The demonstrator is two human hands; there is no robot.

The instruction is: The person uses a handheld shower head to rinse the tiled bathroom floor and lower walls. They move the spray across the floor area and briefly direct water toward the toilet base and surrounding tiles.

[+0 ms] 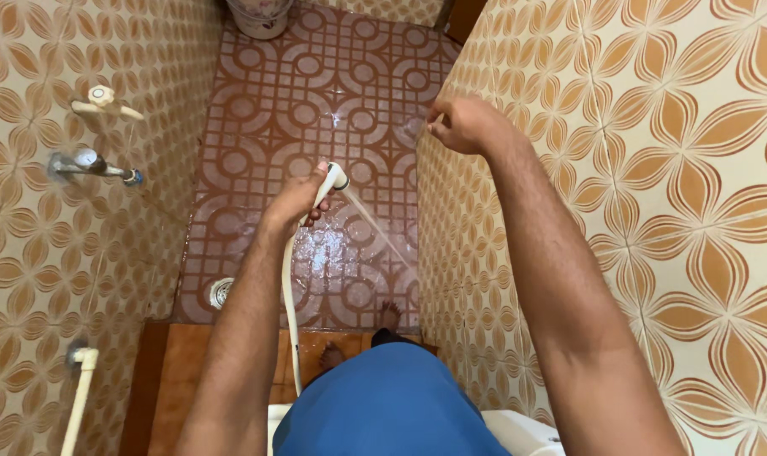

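From above: the left hand (292, 201), fingers clamped round a white plastic spray nozzle (336, 176) on its hose (289, 295), angles water at the right-hand patterned tile wall (653, 169), where the right hand (461, 124), fingers curled together, presses low, apparently scrubbing.

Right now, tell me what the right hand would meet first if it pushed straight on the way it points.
The right hand, closed in a fist, is at the orange-and-cream flower-patterned tiled wall on the right. Pushed on, it would meet that wall first; it looks in contact already, though depth is unclear.
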